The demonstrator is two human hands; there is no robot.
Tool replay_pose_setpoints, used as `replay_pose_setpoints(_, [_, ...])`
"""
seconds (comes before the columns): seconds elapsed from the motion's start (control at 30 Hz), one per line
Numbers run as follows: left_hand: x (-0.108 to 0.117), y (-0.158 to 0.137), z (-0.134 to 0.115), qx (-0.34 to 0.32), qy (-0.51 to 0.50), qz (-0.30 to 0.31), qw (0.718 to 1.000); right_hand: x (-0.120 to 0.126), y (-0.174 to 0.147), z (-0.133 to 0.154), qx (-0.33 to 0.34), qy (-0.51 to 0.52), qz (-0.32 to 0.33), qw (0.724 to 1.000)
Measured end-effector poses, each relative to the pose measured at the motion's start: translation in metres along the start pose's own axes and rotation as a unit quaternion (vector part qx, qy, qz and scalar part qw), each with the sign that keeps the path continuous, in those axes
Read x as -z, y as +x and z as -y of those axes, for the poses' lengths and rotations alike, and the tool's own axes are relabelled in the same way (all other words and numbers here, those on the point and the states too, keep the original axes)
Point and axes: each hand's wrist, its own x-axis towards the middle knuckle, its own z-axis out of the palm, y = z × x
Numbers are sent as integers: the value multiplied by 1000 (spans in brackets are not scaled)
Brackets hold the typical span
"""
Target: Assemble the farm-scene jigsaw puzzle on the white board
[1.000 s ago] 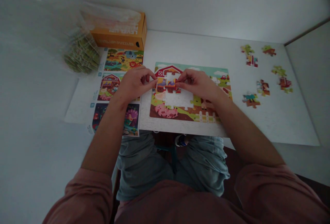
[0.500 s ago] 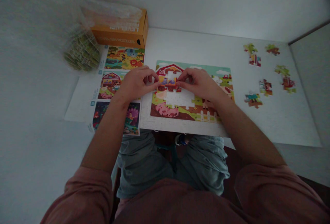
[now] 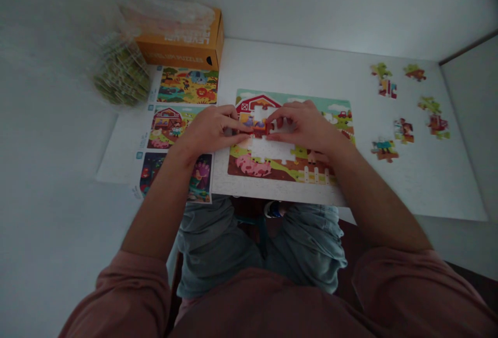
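Note:
A farm jigsaw puzzle (image 3: 288, 173) lies on the table in front of me, with a white gap in its middle. A puzzle piece with purple birds on orange (image 3: 260, 124) sits at the upper left of that gap, by the red barn. My left hand (image 3: 218, 129) has thumb and forefinger closed at the left lower edge of this piece. On its right edge, the thumb and fingers of my right hand (image 3: 299, 126) grip it. Whether the piece lies fully flat is hidden by my fingertips.
Several loose puzzle pieces (image 3: 403, 129) lie on the right of the white table (image 3: 428, 187). At left is a picture sheet (image 3: 187, 85) with three scenes. Behind it stand an orange box (image 3: 175, 57) and a clear plastic bag of green pieces (image 3: 122, 73).
My left fingertips have shifted right and slightly down along the bird piece. My right hand stays at the piece's right edge, moving very little.

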Motion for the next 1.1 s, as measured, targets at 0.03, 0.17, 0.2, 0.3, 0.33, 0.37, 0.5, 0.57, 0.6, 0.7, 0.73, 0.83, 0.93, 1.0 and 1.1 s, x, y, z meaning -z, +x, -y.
replay_pose_setpoints(0.03, [0, 0, 0, 0, 1, 1, 1000, 1, 0, 0, 3, -8, 5, 1000])
replay_pose_setpoints(0.17, [0, 0, -1, 6, 9, 9, 1000, 0, 0, -1, 21, -22, 10, 999])
replay_pose_setpoints(0.2, [0, 0, -1, 7, 11, 10, 1000, -2, 0, -3, 28, -28, 4, 999])
replay_pose_setpoints(0.3, [0, -1, 0, 6, 13, 5, 1000, -5, 2, -7, 40, -48, -4, 998])
replay_pose_setpoints(0.33, [0, -1, 0, 2, 13, 2, 1000, -6, 2, -8, 39, -54, -1, 998])
replay_pose_setpoints(0.37, [0, -1, 1, -2, 14, -2, 1000, -7, 2, -9, 39, -60, 2, 997])
replay_pose_setpoints(0.5, [-1, -2, 3, -20, 32, -2, 999, -7, 0, -6, 52, -92, 5, 994])
replay_pose_setpoints(0.57, [-1, -3, 3, -25, 46, 3, 999, -6, -1, -5, 66, -103, 8, 992])
replay_pose_setpoints(0.6, [-1, -3, 4, -27, 52, 4, 998, -6, -1, -5, 71, -107, 13, 992])
replay_pose_setpoints(0.7, [-1, -2, 4, -34, 64, 6, 997, -6, 0, -6, 80, -111, 30, 990])
replay_pose_setpoints(0.73, [-1, -2, 4, -36, 66, 7, 997, -6, 0, -7, 82, -111, 34, 990])
replay_pose_setpoints(0.83, [-2, -1, 4, -42, 64, 3, 997, -5, -1, -8, 93, -114, 33, 989])
replay_pose_setpoints(0.93, [-1, -1, 0, -37, 60, -24, 997, -2, -4, -5, 98, -128, 15, 987])
replay_pose_setpoints(1.0, [1, -2, -3, -16, 65, -60, 996, 2, -6, -3, 88, -136, -19, 987])
replay_pose_setpoints(1.1, [5, -2, -7, 25, 85, -117, 989, 16, -9, -9, 58, -129, -122, 982])
